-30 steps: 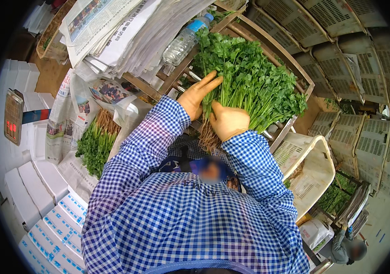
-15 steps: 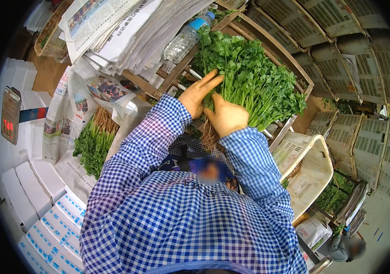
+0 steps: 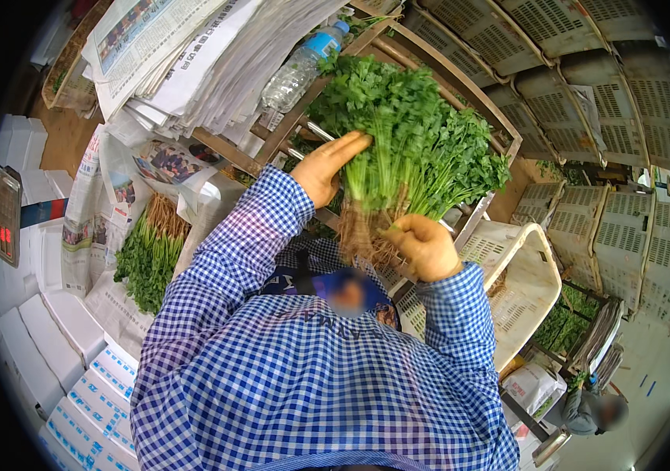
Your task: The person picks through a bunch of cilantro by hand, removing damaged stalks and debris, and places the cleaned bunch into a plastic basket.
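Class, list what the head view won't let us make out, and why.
In the head view:
- Leftmost roots: single strands, smeared by motion blur.
- Right hand: anything pinched, too small to tell.
- Left hand: palm, hidden by its own back.
- Newspaper stack: cut off by top edge.

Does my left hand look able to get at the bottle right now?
Probably yes: the bottle lies just beyond your left hand, beside the papers, with nothing covering its upper side. The hand is against the greens, so it would likely have to leave them first.
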